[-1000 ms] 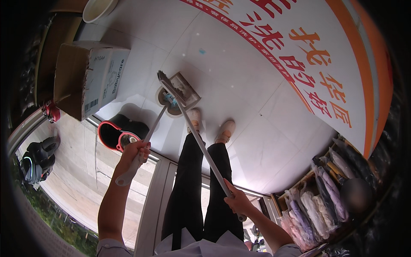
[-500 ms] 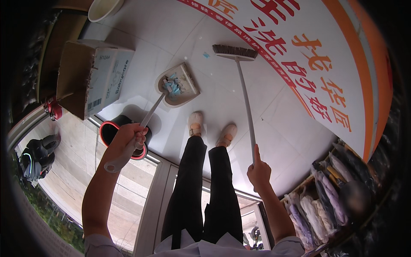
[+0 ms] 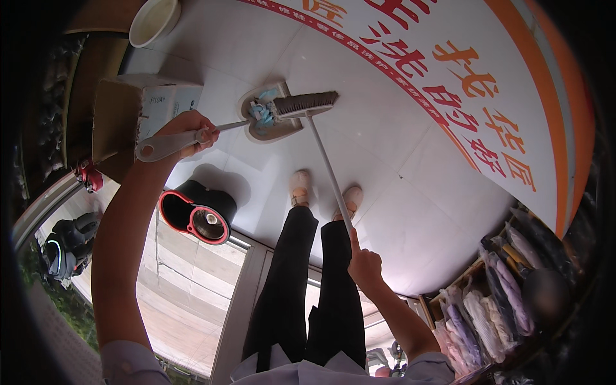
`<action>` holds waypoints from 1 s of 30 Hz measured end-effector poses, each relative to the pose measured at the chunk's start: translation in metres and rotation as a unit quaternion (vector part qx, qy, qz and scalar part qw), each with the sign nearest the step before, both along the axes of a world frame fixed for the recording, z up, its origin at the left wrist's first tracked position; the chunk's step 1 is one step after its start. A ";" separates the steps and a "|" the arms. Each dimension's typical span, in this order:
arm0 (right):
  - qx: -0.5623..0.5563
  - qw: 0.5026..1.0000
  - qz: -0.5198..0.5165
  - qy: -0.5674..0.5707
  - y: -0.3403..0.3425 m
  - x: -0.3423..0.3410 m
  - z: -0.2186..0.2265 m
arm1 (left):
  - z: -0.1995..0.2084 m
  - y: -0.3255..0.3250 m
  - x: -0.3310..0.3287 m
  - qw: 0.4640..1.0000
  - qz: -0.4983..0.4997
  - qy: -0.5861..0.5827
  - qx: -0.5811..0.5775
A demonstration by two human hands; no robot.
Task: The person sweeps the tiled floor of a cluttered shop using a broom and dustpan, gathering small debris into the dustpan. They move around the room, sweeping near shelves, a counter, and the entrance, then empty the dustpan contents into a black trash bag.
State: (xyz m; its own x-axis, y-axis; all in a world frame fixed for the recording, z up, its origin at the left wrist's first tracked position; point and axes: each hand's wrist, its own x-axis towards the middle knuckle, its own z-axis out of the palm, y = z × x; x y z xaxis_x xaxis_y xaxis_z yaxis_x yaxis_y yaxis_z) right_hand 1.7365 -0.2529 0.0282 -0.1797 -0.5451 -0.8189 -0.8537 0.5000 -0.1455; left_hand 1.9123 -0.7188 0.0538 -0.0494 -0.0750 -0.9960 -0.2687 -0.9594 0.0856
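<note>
My left hand (image 3: 196,133) is closed round the handle of a long-handled dustpan (image 3: 280,132), whose pan lies on the floor ahead of my feet. Small blue and white scraps (image 3: 262,110) sit in the pan. In my right hand (image 3: 366,264) is the grey stick of a broom (image 3: 307,104), index finger stretched along it. The dark bristles of the broom head reach over the pan's open right side, beside the scraps. Part of the pan's opening is hidden behind the broom head.
A black bucket with a red rim (image 3: 196,212) stands left of my feet. Beyond it are a cardboard box (image 3: 119,119) and a pale bin (image 3: 154,22). A white and orange printed counter (image 3: 449,77) curves along the right. Bagged garments (image 3: 481,314) hang at the lower right.
The broom head has swept left from the floor near the counter to the dustpan. My left hand has risen, swinging the dustpan handle nearly level. The loose blue scrap on the floor no longer shows there.
</note>
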 end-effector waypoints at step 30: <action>0.110 0.663 -0.619 -0.407 -0.031 0.129 0.094 | 0.037 0.136 0.096 0.979 -0.172 0.041 -0.103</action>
